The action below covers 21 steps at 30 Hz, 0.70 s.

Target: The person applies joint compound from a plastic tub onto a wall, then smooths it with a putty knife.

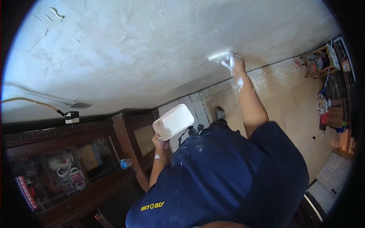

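Note:
My left hand (160, 141) grips the near end of a shallow white rectangular tub (178, 121), held tilted in front of my body; pale paste seems to lie inside it. Stretched out to the wall (152, 41), my right hand (236, 65) is closed on a flat spreader (219, 57) covered in white paste. The spreader lies against or very near the wall; its handle is hidden by my fingers. White smears mark that hand and both forearms. Ridges and streaks of a pale coating show on the wall, thickest at the upper left.
At the left stands a dark wooden cabinet (125, 135) with glass panes and mugs (77, 178) inside. A yellow cable (32, 100) runs to a socket box (72, 117) above it. White spatters dot the tiled floor (289, 98). A wooden stool (323, 62) and clutter stand far right.

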Available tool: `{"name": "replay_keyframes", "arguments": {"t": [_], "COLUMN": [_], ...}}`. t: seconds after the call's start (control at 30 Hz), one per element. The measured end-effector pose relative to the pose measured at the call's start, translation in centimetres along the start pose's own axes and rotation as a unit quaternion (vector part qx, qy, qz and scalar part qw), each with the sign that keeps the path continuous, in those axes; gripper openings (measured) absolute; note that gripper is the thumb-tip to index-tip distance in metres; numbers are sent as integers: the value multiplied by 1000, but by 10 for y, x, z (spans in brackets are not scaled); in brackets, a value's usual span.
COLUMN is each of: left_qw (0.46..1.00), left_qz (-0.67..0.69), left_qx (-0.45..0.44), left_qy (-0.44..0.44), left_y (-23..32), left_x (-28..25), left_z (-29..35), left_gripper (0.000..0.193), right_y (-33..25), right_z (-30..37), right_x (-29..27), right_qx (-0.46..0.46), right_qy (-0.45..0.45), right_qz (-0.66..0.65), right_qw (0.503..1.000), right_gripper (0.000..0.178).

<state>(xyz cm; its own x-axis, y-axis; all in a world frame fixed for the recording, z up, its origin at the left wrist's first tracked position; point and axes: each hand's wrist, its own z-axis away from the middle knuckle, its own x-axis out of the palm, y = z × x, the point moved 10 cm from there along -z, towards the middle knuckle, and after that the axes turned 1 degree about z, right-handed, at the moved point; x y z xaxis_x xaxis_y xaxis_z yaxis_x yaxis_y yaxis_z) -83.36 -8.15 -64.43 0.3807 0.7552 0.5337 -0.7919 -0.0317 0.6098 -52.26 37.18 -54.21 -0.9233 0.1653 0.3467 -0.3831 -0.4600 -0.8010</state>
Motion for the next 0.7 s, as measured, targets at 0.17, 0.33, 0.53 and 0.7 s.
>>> {"name": "replay_keyframes", "arguments": {"t": [0.17, 0.33, 0.53, 0.7], "left_qw": [1000, 1000, 999, 999], "left_qz": [-1, -11, -43, 24], "left_qx": [-9, 5, 23, -11], "left_qy": [21, 21, 10, -30], "left_y": [0, 14, 22, 34], "left_x": [1, 21, -12, -12], "left_z": [4, 11, 4, 16], "left_gripper": [48, 49, 47, 47], "right_y": [93, 80, 39, 142], "right_z": [-3, -61, 8, 2], "right_x": [-66, -34, 7, -59], "right_qx": [79, 38, -21, 72], "right_qy": [28, 70, 6, 30], "right_qz": [-19, 15, -23, -57], "right_qw": [996, 997, 999, 995], "right_gripper": [14, 12, 5, 7]}}
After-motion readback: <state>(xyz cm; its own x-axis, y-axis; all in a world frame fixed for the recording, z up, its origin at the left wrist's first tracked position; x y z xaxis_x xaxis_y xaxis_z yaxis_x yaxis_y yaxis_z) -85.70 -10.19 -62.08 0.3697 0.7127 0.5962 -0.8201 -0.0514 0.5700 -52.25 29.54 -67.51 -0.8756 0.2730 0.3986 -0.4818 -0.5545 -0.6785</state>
